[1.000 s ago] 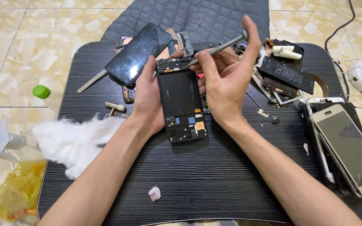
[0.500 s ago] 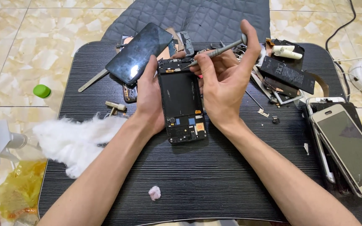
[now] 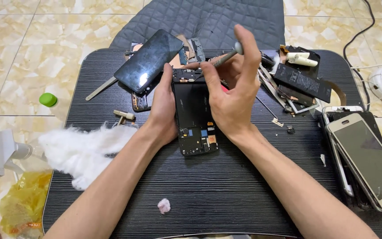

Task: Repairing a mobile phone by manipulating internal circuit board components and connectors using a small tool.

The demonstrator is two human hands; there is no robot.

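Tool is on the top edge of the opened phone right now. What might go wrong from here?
The screwdriver in the right hand could slip across the exposed boards of the phone, which only the left hand steadies. Small loose parts beside it could get knocked off the table.

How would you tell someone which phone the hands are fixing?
Find the dark striped table. At its middle lies an opened phone, back cover off, held by the left hand while the right hand works a thin metal tool at its top. Unlike the closed gold-edged phone on the right, its circuit parts show.
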